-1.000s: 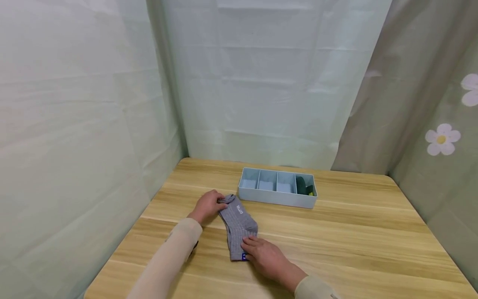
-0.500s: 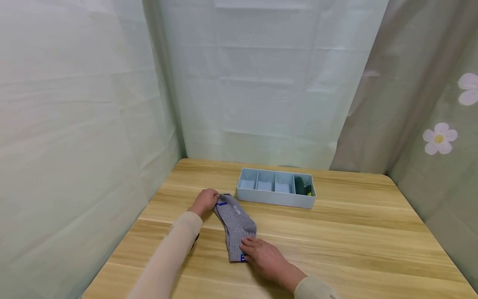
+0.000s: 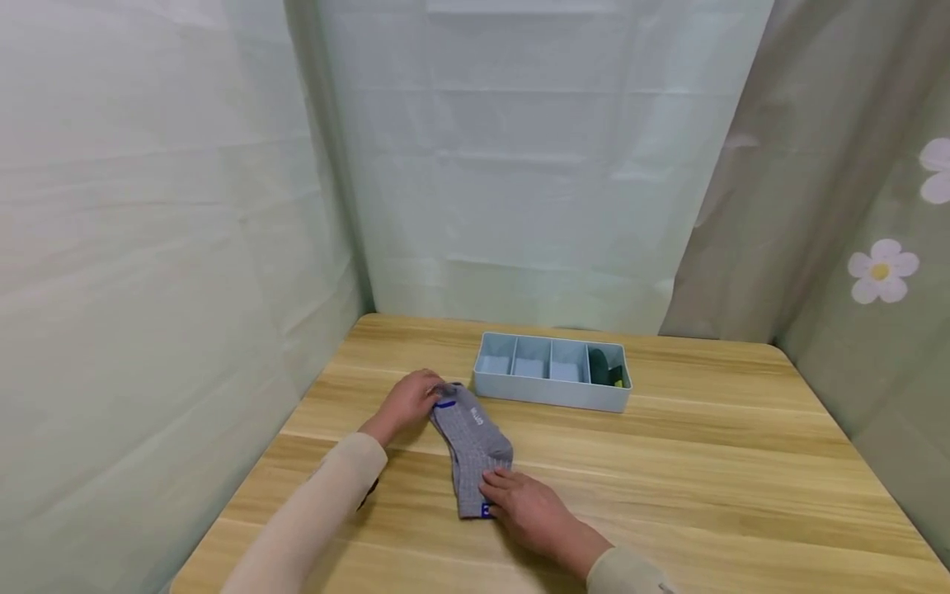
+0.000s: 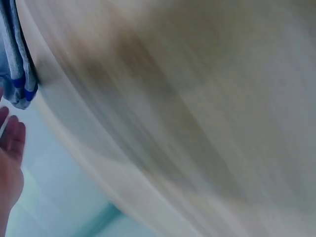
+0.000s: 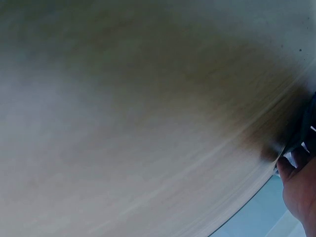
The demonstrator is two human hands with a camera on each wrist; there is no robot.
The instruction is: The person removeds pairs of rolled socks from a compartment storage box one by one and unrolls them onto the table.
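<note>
A pair of grey socks [image 3: 472, 437] lies stacked flat on the wooden table, with white lettering and a blue mark at either end. At their far end is my left hand [image 3: 411, 401], fingertips right at the edge of the fabric. The left wrist view shows its fingers extended just beside the blue-marked ends. My right hand [image 3: 530, 513] rests on the near end, fingers laid straight over the fabric by the blue label. In the right wrist view that hand [image 5: 301, 190] shows only at the right edge, and the socks there are dark.
Behind the socks stands a light blue box [image 3: 549, 392] with several compartments. Its rightmost compartment holds a dark green item [image 3: 599, 367] with a bit of yellow. Pale cloth [image 3: 519, 206] hangs around the wooden table [image 3: 705, 462].
My left hand first drew back the folded far end, baring a blue stripe, and has since loosened and shifted slightly. My right hand has stayed on the near end.
</note>
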